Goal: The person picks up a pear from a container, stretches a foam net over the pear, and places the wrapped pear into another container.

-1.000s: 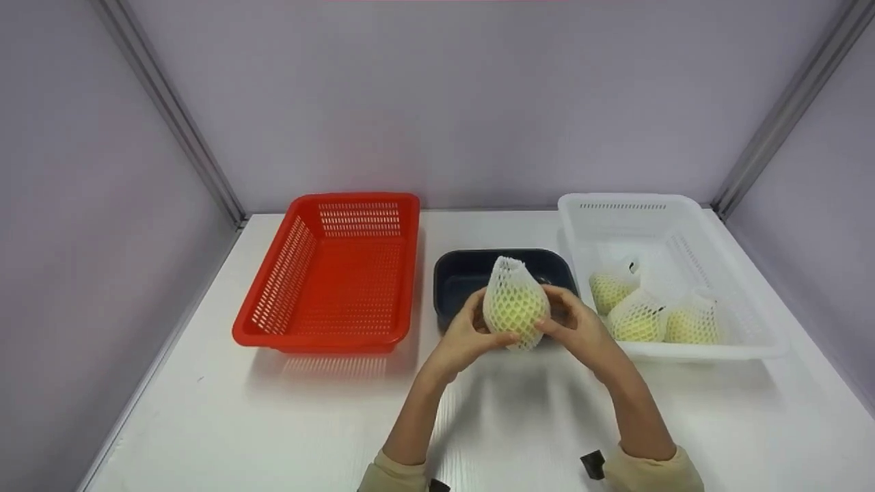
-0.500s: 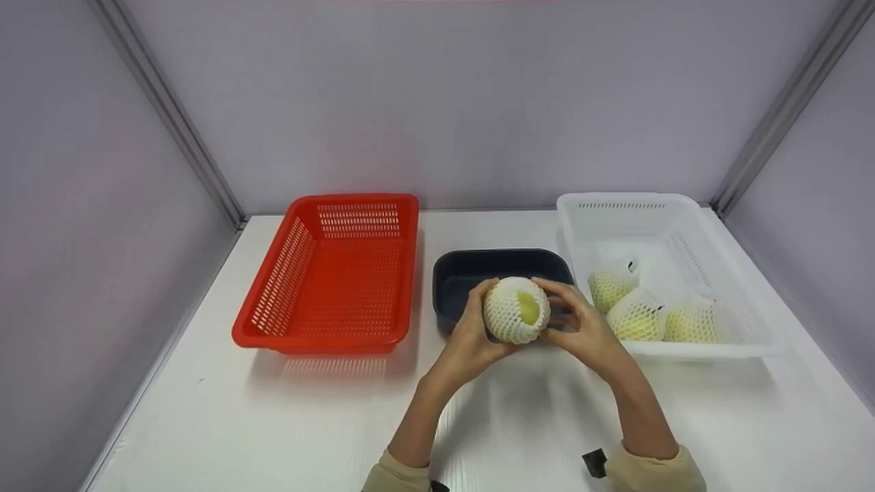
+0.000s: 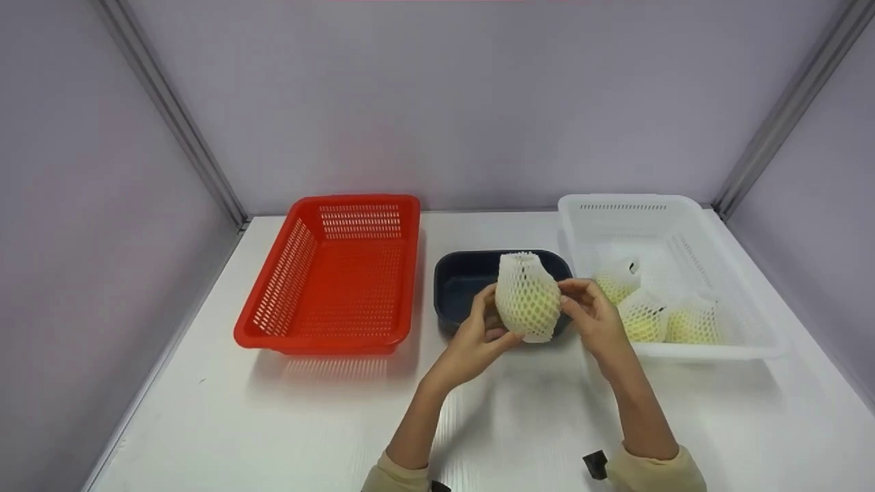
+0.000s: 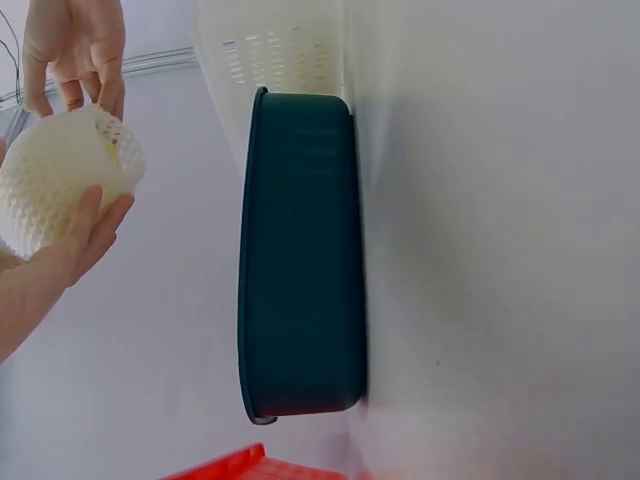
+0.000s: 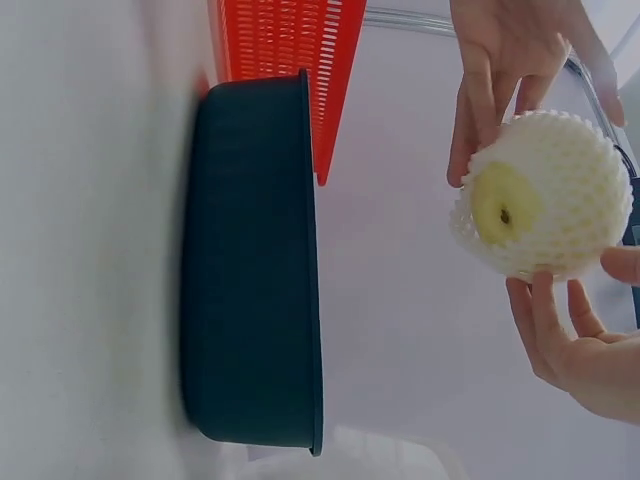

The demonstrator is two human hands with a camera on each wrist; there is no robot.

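Above the dark blue tub (image 3: 451, 314), my two hands hold a round yellow-green pear (image 3: 528, 301) in a white foam net. My left hand (image 3: 470, 348) cups its left side, thumb low on the front. On its right side, my right hand (image 3: 596, 320) grips the net between thumb and fingertips. The net's narrow open end points up and away in the head view. In the right wrist view, the bare bottom of the pear (image 5: 505, 205) shows a dark spot through the net's other opening. Most of my left fingers are hidden behind the fruit.
A red perforated basket (image 3: 352, 294) stands left of the tub. At right, a white basket (image 3: 677, 352) holds three netted fruits (image 3: 642, 320) near its front. Pale walls (image 3: 478, 102) enclose the white tabletop (image 3: 301, 424) at the back and sides.
The pear has been turned: its bare bottom faced the head camera half a second ago, and now the net's narrow end is up again. Both hands have shifted slightly right with it.
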